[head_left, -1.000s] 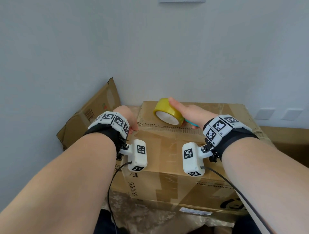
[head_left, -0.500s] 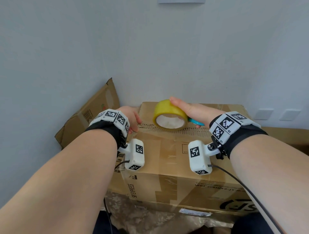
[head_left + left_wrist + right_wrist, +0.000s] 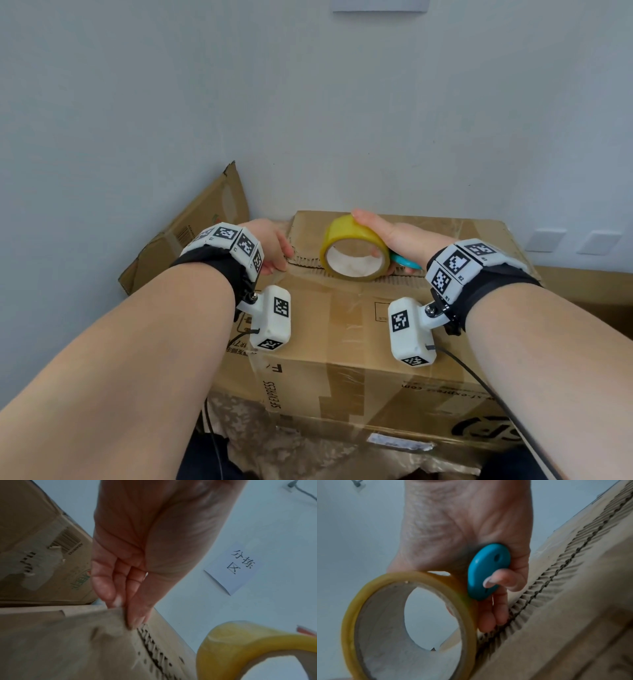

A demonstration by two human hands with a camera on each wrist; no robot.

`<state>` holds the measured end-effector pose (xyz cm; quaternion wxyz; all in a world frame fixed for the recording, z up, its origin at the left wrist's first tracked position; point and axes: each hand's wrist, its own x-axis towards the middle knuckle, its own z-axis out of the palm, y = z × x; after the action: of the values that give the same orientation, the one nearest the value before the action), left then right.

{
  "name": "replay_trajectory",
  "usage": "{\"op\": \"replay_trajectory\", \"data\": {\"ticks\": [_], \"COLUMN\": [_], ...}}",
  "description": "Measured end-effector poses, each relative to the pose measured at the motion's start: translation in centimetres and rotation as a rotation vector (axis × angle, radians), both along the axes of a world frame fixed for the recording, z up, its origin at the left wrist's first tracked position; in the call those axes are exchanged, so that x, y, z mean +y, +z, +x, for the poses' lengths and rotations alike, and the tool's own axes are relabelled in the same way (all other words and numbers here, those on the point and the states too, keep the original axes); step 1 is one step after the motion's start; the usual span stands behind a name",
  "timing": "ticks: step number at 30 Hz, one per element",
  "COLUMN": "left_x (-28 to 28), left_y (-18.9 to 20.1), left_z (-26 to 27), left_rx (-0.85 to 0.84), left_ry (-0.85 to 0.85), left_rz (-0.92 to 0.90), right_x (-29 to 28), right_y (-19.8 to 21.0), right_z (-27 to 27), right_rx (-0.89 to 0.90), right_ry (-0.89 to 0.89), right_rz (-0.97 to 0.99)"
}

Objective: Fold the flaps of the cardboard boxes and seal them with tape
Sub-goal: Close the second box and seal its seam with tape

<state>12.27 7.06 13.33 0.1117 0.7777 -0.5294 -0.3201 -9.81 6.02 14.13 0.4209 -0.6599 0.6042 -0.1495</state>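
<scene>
A brown cardboard box stands in front of me, its top flaps folded down and meeting along a ragged corrugated seam. My left hand is at the left end of that seam. Thumb and fingertips pinch the flap's edge there. My right hand grips a yellow tape roll standing on edge on the seam near the middle. The same hand also holds a teal cutter against its palm. No strip of tape shows between the roll and my left hand.
A second worn cardboard box leans in the corner at the left, against the pale wall. A paper sign hangs on the wall above. Two wall sockets sit at the right, above a brown surface. Patterned cloth lies under the box.
The tape roll has tipped upright onto the seam and shifted slightly right and toward me. My left hand has stayed at the seam's left end.
</scene>
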Motion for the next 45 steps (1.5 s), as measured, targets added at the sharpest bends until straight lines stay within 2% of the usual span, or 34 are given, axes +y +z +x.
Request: {"op": "replay_trajectory", "data": {"ticks": [4, 9, 11, 14, 18, 30, 35, 40, 45], "left_x": [0.1, 0.4, 0.5, 0.5, 0.6, 0.4, 0.2, 0.2, 1.2], "left_y": [1.3, 1.6, 1.4, 1.3, 1.3, 1.1, 0.8, 0.4, 0.9], "left_z": [-0.7, -2.7, -3.1, -3.0, -3.0, -3.5, -3.5, -3.3, -3.6], "left_rx": [-0.024, 0.626, 0.723, 0.781, 0.831, 0.794, 0.738, 0.725, 0.757], "left_ry": [-0.023, 0.089, 0.081, 0.113, 0.142, 0.212, 0.249, 0.289, 0.242], "left_rz": [-0.065, -0.028, -0.013, -0.025, -0.026, 0.006, 0.003, -0.016, 0.017], "right_x": [-0.1, -0.2, -0.1, 0.0, 0.0, -0.7, -1.6, -1.4, -1.8], "right_y": [-0.2, -0.3, -0.2, -0.2, -0.1, -0.4, -0.8, -0.5, -0.8], "right_z": [-0.1, -0.2, -0.2, -0.2, 0.0, -0.4, -0.9, -1.2, -0.6], "right_rx": [0.014, 0.013, 0.022, 0.031, 0.045, 0.037, 0.104, 0.099, 0.179], "right_ry": [-0.007, -0.006, -0.007, -0.008, -0.002, 0.013, 0.111, 0.322, 0.352], "right_rz": [-0.005, -0.015, -0.021, -0.025, -0.024, -0.012, -0.03, 0.03, -0.094]}}
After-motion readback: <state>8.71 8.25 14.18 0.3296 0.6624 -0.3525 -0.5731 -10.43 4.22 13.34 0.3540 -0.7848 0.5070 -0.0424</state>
